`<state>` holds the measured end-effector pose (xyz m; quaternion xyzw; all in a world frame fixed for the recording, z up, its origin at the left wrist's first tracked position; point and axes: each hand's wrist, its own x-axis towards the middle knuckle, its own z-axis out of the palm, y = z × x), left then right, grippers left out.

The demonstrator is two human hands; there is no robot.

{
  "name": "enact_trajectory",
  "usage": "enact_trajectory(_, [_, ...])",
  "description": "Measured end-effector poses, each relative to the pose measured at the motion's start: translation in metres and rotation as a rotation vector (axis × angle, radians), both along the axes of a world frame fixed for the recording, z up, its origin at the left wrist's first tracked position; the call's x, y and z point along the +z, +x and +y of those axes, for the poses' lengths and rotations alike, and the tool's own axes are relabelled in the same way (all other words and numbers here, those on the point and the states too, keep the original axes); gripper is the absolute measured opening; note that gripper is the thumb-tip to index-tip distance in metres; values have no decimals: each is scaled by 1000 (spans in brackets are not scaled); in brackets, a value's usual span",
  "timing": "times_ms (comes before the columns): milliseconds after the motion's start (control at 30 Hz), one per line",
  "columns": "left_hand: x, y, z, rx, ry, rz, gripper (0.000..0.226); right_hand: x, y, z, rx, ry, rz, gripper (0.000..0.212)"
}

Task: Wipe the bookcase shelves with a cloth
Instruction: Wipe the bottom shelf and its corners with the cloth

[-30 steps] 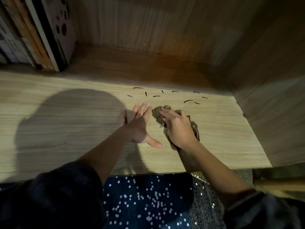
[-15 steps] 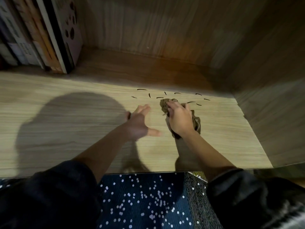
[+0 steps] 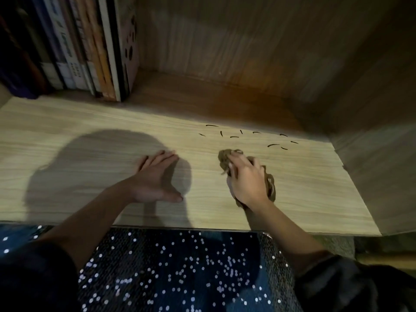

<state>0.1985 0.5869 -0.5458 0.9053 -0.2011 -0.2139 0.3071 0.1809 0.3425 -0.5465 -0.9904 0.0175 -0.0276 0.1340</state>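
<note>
A light wooden shelf board (image 3: 304,188) of the bookcase fills the middle of the view. A crumpled brown cloth (image 3: 224,158) lies on it right of centre, and my right hand (image 3: 247,179) presses down on it with the fingers spread over the fabric. Most of the cloth is hidden under that hand. My left hand (image 3: 155,179) rests flat on the bare board to the left, fingers straight and thumb out, holding nothing. Several short dark marks or bits (image 3: 234,136) are scattered on the board just beyond the cloth.
A row of upright books (image 3: 90,52) stands at the back left of the shelf. The wooden back panel (image 3: 225,41) and right side wall (image 3: 378,131) close the compartment. Below the shelf's front edge is dark sequined fabric (image 3: 180,266).
My left hand has slid left, away from the right hand, so a gap has opened between them. The right hand and cloth have moved slightly toward the dark marks.
</note>
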Motion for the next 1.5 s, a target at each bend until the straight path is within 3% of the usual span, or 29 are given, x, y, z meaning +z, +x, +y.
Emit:
enact_trajectory(100, [6,-6,-3,30,-35,45,116,1,8,47,-31,16,-32,42])
enact_trajectory(133, [6,-8,-4,105,-126,81,101,0,2,64,9,65,-9,43])
enact_trajectory(200, [12,-11,-4,351,-491,208,58,0,-16,89,120,277,116,48])
enact_trajectory(267, [13,-12,-2,547,-698,223,40,10,-29,91,148,576,195,52])
enact_trajectory(333, [14,-12,-3,577,-655,140,34,19,-22,65,128,594,109,52])
enact_trajectory(400, [13,-16,-11,545,-603,87,31,21,-10,27,130,347,19,49])
enact_trajectory(467, [8,-19,-25,477,-429,-74,33,14,-4,-5,119,140,12,44])
enact_trajectory(567, [9,-27,-57,304,-55,-187,56,-6,-6,-18,123,60,28,46])
enact_trajectory(700, [10,-33,-76,137,126,-183,87,-13,-5,-17,123,38,24,53])
enact_trajectory(800, [8,-17,-50,50,191,-166,81,-12,-5,-18,118,39,3,55])
enact_trajectory(933, [10,11,-40,186,377,-275,55,-11,-6,-16,103,63,-20,52])
enact_trajectory(1000, [10,6,-60,105,371,-262,53,-6,-1,-15,64,58,-24,42])
enact_trajectory(1100, [7,-17,-63,-32,294,-340,68,2,11,0,15,-1,-20,40])
enact_trajectory(1167, [9,-15,-42,50,132,-354,68,0,17,10,67,-36,-23,51])
enact_trajectory(1233, [11,-6,-26,192,44,-252,74,-7,16,13,133,-88,10,58])
enact_trajectory(1333, [15,27,-39,314,114,-202,82,-10,18,9,148,-96,42,58])
enact_trajectory(1500, [20,66,-84,187,145,-225,64,-10,21,9,149,-50,25,61])
